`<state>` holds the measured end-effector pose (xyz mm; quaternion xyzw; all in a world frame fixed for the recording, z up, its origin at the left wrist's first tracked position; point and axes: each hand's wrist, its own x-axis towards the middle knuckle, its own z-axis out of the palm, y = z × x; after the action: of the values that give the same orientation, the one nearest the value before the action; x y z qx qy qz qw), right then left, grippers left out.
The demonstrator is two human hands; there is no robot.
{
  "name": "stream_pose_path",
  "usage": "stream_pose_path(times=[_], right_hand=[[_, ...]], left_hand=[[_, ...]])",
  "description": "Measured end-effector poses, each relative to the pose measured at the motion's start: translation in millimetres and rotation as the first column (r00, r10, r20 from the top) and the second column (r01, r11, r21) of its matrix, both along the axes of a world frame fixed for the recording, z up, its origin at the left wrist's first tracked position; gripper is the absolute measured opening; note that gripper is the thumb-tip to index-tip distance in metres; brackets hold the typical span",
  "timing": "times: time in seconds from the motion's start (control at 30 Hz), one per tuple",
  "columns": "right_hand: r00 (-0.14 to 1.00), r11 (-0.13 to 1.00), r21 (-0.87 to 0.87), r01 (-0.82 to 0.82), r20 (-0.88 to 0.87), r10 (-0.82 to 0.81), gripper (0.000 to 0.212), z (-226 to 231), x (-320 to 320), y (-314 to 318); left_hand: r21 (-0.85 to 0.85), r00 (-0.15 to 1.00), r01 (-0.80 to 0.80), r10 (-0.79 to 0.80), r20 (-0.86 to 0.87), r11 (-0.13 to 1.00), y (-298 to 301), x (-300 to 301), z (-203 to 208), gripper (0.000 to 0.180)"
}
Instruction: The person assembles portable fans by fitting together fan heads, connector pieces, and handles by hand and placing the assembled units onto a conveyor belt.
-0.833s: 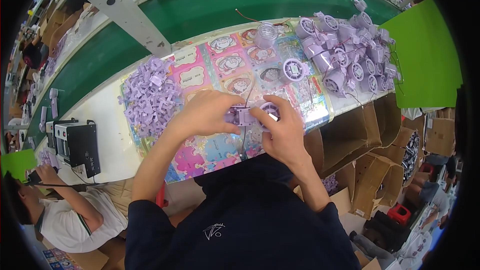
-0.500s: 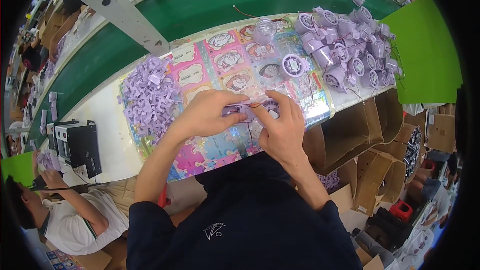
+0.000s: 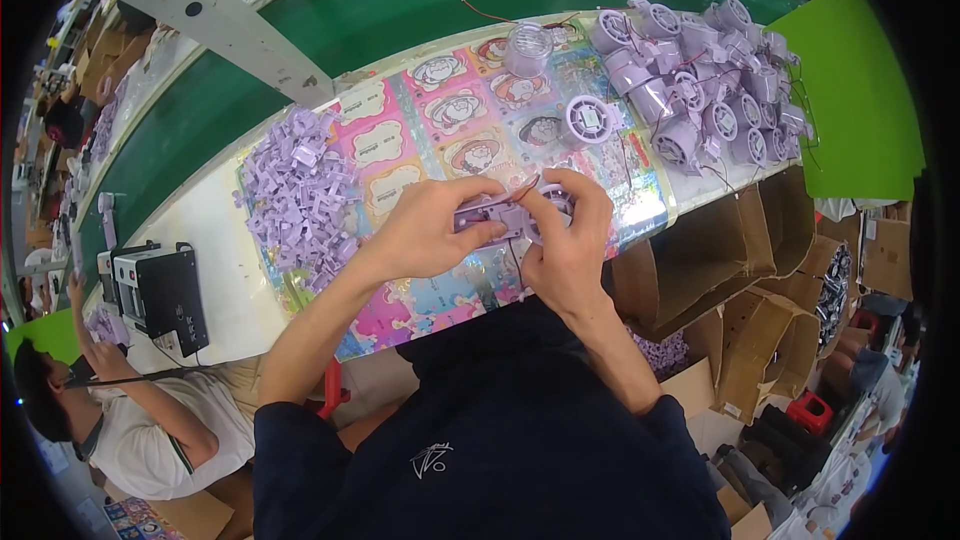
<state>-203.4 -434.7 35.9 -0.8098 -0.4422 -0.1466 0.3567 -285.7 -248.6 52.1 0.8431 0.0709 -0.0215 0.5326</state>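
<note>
Over the near part of the patterned sheet, both hands hold a lilac plastic housing (image 3: 512,220) with a long body and a round end. My left hand (image 3: 425,228) pinches the long body between thumb and fingers. At the round end my right hand (image 3: 570,240) is closed, its thumb and forefinger at a thin reddish wire (image 3: 526,187). The fingers partly hide the housing, and a dark wire hangs below it. Beyond my right hand lies a lilac round part with a spoked ring (image 3: 590,120). Behind that stands a clear-topped lilac cup (image 3: 528,48).
Small lilac pieces (image 3: 300,195) are heaped at left. Wired lilac cylinders (image 3: 700,90) pile up at right. A black machine (image 3: 160,295) stands farther left, near a seated co-worker (image 3: 150,420). A green conveyor belt (image 3: 400,5) runs behind; cardboard boxes (image 3: 700,260) sit at right.
The housing has tilted slightly in my hands, and more of its inner side shows. My right fingers have shifted along the wire. The co-worker's arm at left has stretched toward the belt.
</note>
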Motion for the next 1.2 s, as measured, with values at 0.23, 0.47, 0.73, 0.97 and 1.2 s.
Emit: stream_pose_path(times=[0.23,0.47,0.73,0.97,1.2], right_hand=[[1.0,0.995,0.098,-0.007,-0.013,0.009,0.054,-8,9,3],[0.976,1.0,0.003,-0.03,-0.217,0.03,0.041,-72,23,0],[0.976,0.997,-0.015,-0.077,-0.205,0.073,0.015,-61,25,11],[0.971,0.998,-0.032,-0.046,-0.236,0.037,0.013,-59,27,14],[0.974,0.997,-0.075,-0.03,-0.227,0.012,0.012,-61,30,5]], left_hand=[[0.0,0.996,-0.046,0.046,0.071,0.999,4,2,-6,0.042],[-0.033,0.909,-0.357,0.355,0.217,0.934,81,69,0,0.042],[0.182,0.649,-0.734,0.755,-0.094,0.654,252,152,-69,0.042],[0.289,0.422,-0.901,0.807,0.413,0.323,240,165,-83,0.033],[0.252,0.74,-0.638,0.488,0.463,0.728,71,70,-27,0.026]])
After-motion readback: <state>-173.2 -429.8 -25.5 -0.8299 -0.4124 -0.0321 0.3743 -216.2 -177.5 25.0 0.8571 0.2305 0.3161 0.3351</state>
